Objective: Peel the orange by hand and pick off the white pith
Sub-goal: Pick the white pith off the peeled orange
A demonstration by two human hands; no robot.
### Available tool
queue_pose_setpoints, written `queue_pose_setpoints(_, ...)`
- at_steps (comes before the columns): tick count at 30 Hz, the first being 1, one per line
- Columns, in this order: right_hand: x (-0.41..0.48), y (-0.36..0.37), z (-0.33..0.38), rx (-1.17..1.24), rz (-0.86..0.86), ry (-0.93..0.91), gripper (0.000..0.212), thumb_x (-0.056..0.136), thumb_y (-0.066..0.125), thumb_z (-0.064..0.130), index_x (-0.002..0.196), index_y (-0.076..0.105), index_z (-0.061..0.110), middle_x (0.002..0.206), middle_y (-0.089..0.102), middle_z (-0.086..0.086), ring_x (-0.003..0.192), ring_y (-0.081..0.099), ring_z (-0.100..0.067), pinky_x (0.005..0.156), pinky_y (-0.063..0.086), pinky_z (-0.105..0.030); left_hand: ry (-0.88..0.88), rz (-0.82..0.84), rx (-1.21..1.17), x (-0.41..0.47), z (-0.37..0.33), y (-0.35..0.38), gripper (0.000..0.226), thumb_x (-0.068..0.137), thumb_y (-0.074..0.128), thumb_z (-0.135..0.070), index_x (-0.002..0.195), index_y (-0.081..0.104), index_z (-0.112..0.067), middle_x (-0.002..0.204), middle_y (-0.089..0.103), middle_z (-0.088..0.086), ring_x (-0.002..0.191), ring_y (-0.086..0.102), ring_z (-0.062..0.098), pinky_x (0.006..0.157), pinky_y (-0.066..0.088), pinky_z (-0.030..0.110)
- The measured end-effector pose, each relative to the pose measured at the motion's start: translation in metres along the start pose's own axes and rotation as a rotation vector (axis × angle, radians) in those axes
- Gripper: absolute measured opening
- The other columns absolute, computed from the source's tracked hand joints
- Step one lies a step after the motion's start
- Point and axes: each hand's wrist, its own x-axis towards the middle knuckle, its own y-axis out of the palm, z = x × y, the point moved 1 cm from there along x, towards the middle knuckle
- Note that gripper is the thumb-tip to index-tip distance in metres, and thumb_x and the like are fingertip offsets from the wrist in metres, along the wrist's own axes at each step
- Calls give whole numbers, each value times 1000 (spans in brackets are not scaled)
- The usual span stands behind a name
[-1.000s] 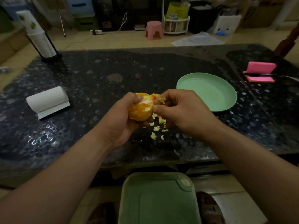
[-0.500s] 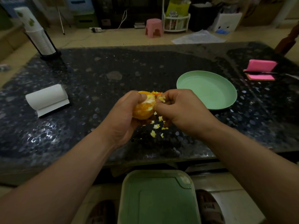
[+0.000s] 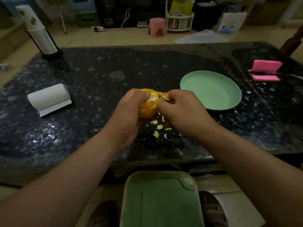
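Observation:
A partly peeled orange [image 3: 148,107] with white pith on top is held above the dark speckled table [image 3: 98,128]. My left hand [image 3: 127,115] grips it from the left, thumb over the top. My right hand [image 3: 180,110] is curled against the orange's right side, its fingertips pinching at a bit of pith or peel near the top. Several small yellow-white scraps of pith [image 3: 158,128] lie on the table just below the hands.
A green plate [image 3: 211,90] sits to the right, a white paper roll [image 3: 49,97] to the left, a pink sponge [image 3: 265,69] with a knife at far right, a cup stack [image 3: 39,31] at the back left. A green bin lid [image 3: 162,200] is below the table edge.
Both hands with the orange have shifted slightly away from me over the table. The right fingers keep picking at the top of the fruit.

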Motion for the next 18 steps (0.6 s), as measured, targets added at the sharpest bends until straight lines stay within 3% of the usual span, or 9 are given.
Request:
queue_pose_setpoints(7, -4, 4, 5, 21, -45, 0, 20, 92, 66, 18, 92, 70, -1, 76, 69, -21, 58, 58, -19, 59, 56, -57, 107, -56, 43, -2, -2, 4, 24, 84, 62, -30, 103, 64, -16, 91, 70, 3, 82, 64, 19, 72, 54, 38)
queue_pose_setpoints(13, -3, 3, 4, 72, -55, 10, 15, 90, 68, 20, 90, 70, 5, 76, 68, -20, 62, 58, -21, 62, 57, -61, 143, -66, 107, -2, 0, 2, 26, 86, 62, -33, 107, 63, -17, 99, 68, 7, 85, 62, 21, 72, 52, 38)
queue_pose_setpoints(18, -4, 4, 2, 212, -37, 53, 17, 91, 70, 18, 87, 69, 1, 66, 60, -8, 61, 53, -19, 57, 52, -46, 120, -77, 52, -1, 0, 4, 23, 88, 61, -30, 106, 64, -15, 93, 69, 3, 81, 64, 16, 68, 54, 33)
